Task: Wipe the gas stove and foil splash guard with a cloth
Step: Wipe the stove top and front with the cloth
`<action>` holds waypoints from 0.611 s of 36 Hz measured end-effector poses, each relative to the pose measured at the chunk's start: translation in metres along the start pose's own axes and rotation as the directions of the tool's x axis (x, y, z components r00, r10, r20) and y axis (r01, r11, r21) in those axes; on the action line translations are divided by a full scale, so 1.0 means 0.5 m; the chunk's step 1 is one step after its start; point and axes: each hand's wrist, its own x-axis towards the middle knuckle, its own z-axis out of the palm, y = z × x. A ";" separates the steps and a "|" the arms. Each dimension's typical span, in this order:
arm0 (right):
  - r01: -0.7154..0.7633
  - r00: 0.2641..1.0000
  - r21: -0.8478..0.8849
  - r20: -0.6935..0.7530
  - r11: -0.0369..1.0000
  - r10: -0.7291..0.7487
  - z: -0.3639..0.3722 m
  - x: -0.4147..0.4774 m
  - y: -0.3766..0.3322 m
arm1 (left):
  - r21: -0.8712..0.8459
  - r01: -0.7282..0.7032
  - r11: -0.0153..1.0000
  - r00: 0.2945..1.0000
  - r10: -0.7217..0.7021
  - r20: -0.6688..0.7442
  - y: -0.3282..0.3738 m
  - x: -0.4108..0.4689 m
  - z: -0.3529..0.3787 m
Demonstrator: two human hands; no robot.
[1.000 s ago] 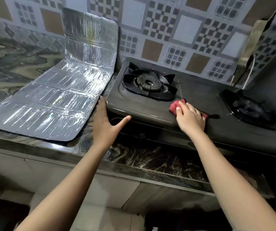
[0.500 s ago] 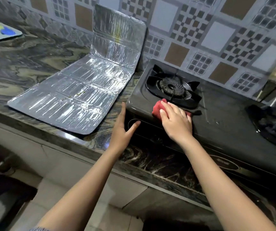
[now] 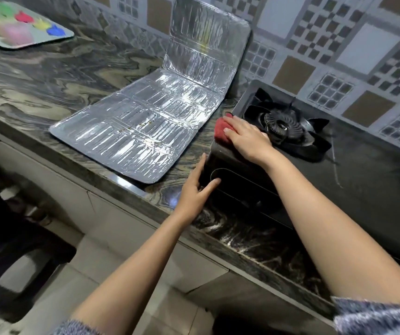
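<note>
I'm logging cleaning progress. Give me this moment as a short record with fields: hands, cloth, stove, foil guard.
right hand: presses the red cloth on the stove top, at its left edge
left hand: fingers straight against the stove's left side, thumb on its front
foil splash guard: on the countertop left of the stove, no hand on it, far panel folded up

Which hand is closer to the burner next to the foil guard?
Right. The right hand presses the red cloth just beside the burner, on its left; the left hand touches the gas stove at its front left corner, farther away.
</note>
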 end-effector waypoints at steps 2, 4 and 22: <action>0.031 1.000 0.004 -0.002 1.000 -0.031 0.002 0.004 -0.005 | -0.011 -0.002 1.000 1.000 0.002 0.007 0.003 -0.001 -0.002; 0.074 0.997 -0.005 -0.013 0.997 -0.074 0.005 0.002 -0.007 | -0.024 -0.004 1.000 1.000 0.005 0.017 0.006 -0.002 -0.004; 0.423 0.864 -0.340 -0.129 0.840 -0.487 0.036 -0.122 0.055 | -0.020 0.022 1.000 0.998 -0.021 0.057 0.019 -0.004 -0.018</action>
